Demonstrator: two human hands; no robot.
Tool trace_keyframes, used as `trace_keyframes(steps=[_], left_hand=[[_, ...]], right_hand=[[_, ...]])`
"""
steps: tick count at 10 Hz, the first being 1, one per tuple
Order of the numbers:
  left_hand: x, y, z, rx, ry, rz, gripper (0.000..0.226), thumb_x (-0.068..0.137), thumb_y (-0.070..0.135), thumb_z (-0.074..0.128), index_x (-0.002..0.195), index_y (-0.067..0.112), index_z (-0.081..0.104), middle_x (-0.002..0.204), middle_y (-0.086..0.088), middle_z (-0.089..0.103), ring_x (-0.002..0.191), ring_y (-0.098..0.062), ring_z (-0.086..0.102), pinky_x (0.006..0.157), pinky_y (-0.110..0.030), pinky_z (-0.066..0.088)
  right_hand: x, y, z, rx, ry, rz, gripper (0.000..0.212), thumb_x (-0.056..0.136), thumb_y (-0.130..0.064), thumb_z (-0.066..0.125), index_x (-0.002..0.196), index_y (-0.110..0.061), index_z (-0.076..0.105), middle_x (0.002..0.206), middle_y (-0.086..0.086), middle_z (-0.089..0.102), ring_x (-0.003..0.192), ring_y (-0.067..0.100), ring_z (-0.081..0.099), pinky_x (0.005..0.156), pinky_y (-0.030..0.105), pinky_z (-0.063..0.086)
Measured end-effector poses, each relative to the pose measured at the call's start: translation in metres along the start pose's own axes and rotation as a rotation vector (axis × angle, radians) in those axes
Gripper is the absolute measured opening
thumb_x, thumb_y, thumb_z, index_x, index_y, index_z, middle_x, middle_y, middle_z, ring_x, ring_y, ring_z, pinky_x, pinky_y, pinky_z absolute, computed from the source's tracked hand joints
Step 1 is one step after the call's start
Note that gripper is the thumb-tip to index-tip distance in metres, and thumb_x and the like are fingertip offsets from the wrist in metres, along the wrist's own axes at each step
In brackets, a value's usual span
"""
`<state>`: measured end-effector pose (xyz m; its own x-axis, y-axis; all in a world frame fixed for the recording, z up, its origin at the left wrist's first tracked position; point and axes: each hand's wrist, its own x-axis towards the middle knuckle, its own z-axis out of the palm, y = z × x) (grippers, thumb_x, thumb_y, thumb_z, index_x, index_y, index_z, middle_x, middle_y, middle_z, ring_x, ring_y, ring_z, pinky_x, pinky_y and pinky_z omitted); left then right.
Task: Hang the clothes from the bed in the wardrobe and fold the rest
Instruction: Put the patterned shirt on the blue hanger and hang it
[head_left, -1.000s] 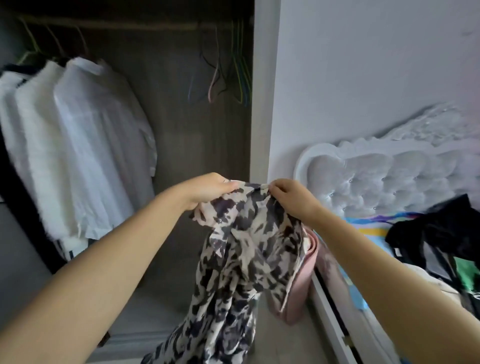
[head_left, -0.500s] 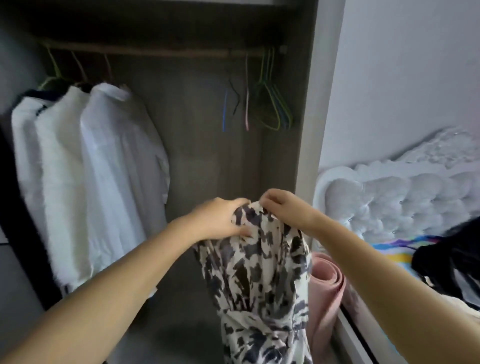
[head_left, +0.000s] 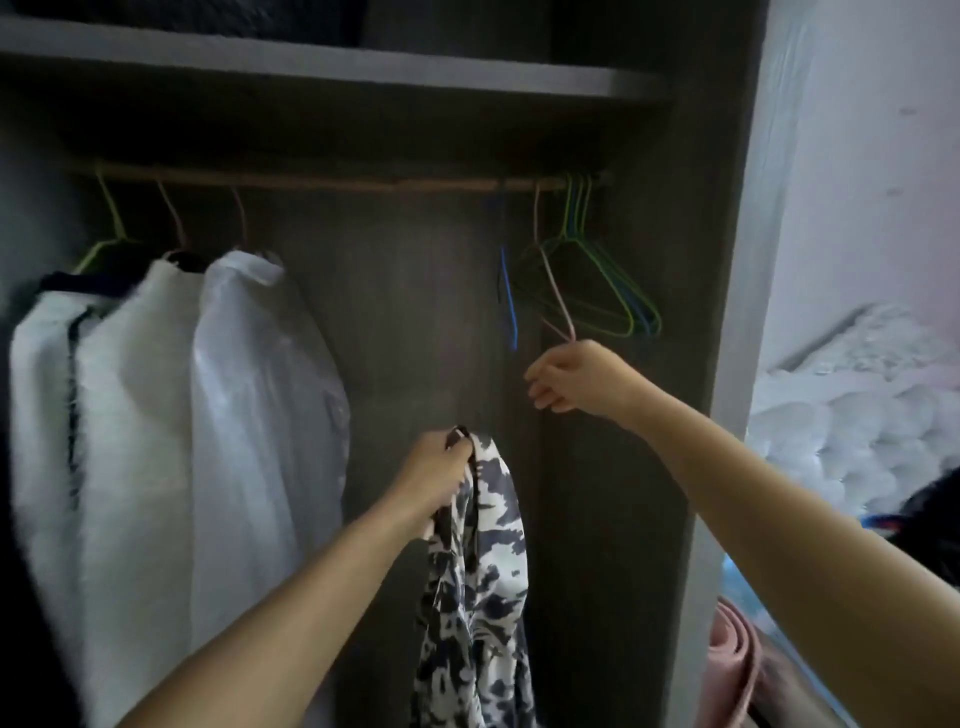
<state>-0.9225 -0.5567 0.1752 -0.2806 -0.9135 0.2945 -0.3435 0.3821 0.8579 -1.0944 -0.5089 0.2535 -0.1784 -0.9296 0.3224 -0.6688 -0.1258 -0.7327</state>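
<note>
Change vs a sec ago: both hands were bunching the top of the printed blouse (head_left: 478, 561); now only the left hand (head_left: 434, 480) has it, fingers curled tight round the gathered neckline, rest of the garment hanging straight down in front of the wardrobe's back panel. The right hand (head_left: 574, 382) has let go and gone up-right to the spare hangers (head_left: 602, 283) at the right end of the rail (head_left: 332, 182). It's at the bottom corner of the pink hanger (head_left: 553, 291), thumb and forefinger seemingly pinching the wire, other fingers loosely curled; contact is blurred so not 100% sure the grip is closed. View has also tipped up: shelf (head_left: 332, 67) now in shot, bed (head_left: 857, 431) mostly out to the right.

Meaning for the task: judging by this, step = fetch a hanger for the blouse. Not on a hanger yet, not on the rail. Next likely: unhook the pink one, feed it into the neckline. Rail has a wide gap between the white shirts (head_left: 208, 415) on the left and the spare hangers, so room to hang. Dark clothes (head_left: 930, 499) on the bed suggest more to do.

Writing/brands: none legible anywhere; no tags or labels visible on the blouse or shirts.
</note>
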Motion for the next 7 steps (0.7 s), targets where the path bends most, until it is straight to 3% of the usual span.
trace_keyframes(steps=[1, 2, 3, 4, 5, 6, 7], left_hand=[[0.013, -0.014, -0.002, -0.027, 0.002, -0.064, 0.033, 0.096, 0.019, 0.043, 0.064, 0.014, 0.042, 0.042, 0.006, 0.038, 0.031, -0.004, 0.035, 0.038, -0.021, 0.026], [0.037, -0.024, -0.009, -0.058, 0.023, -0.106, 0.036, 0.096, 0.02, 0.043, 0.061, 0.017, 0.035, 0.042, 0.006, 0.031, 0.038, -0.011, 0.03, 0.045, -0.026, 0.021], [0.061, -0.03, -0.021, -0.041, 0.034, -0.105, 0.036, 0.095, 0.02, 0.045, 0.06, 0.018, 0.036, 0.044, 0.005, 0.033, 0.038, -0.011, 0.033, 0.045, -0.026, 0.022], [0.084, -0.036, -0.035, 0.025, 0.031, -0.093, 0.028, 0.094, 0.019, 0.044, 0.066, 0.015, 0.041, 0.05, 0.001, 0.034, 0.04, -0.011, 0.031, 0.044, -0.025, 0.021], [0.103, -0.041, -0.046, 0.008, 0.066, -0.067, 0.023, 0.095, 0.015, 0.045, 0.073, 0.01, 0.047, 0.06, -0.007, 0.038, 0.046, -0.012, 0.033, 0.039, -0.02, 0.023], [0.119, -0.048, -0.051, -0.05, 0.1, -0.081, 0.021, 0.096, 0.015, 0.046, 0.078, 0.009, 0.053, 0.069, -0.012, 0.048, 0.058, -0.017, 0.046, 0.048, -0.022, 0.031], [0.127, -0.055, -0.05, -0.107, 0.09, -0.115, 0.018, 0.095, 0.017, 0.046, 0.087, 0.009, 0.06, 0.077, -0.015, 0.056, 0.07, -0.02, 0.054, 0.064, -0.027, 0.037]], right_hand=[[0.059, -0.021, -0.01, -0.071, 0.216, -0.092, 0.025, 0.092, -0.01, 0.044, 0.091, -0.006, 0.068, 0.094, 0.018, 0.07, 0.085, 0.028, 0.068, 0.074, 0.036, 0.055], [0.121, -0.041, -0.015, -0.328, 0.33, -0.101, 0.029, 0.096, -0.017, 0.044, 0.111, -0.001, 0.063, 0.113, 0.02, 0.063, 0.107, 0.033, 0.058, 0.079, 0.029, 0.042], [0.181, -0.04, -0.006, -0.393, 0.296, 0.083, 0.043, 0.099, -0.027, 0.047, 0.131, 0.001, 0.045, 0.134, 0.022, 0.049, 0.121, 0.035, 0.049, 0.091, 0.032, 0.042], [0.219, -0.02, 0.013, -0.305, 0.167, 0.192, 0.039, 0.099, -0.015, 0.043, 0.134, 0.003, 0.045, 0.136, 0.021, 0.05, 0.123, 0.034, 0.051, 0.089, 0.033, 0.045], [0.24, -0.005, 0.02, -0.194, 0.209, 0.221, 0.038, 0.099, -0.006, 0.035, 0.134, 0.005, 0.046, 0.136, 0.021, 0.051, 0.124, 0.033, 0.05, 0.088, 0.032, 0.045], [0.247, -0.001, 0.021, -0.18, 0.377, 0.156, 0.036, 0.101, -0.005, 0.033, 0.129, 0.01, 0.048, 0.134, 0.025, 0.051, 0.126, 0.036, 0.047, 0.1, 0.034, 0.037], [0.242, 0.003, 0.022, -0.065, 0.514, 0.041, 0.033, 0.102, -0.012, 0.036, 0.124, 0.006, 0.051, 0.129, 0.025, 0.054, 0.121, 0.036, 0.051, 0.095, 0.033, 0.038]])
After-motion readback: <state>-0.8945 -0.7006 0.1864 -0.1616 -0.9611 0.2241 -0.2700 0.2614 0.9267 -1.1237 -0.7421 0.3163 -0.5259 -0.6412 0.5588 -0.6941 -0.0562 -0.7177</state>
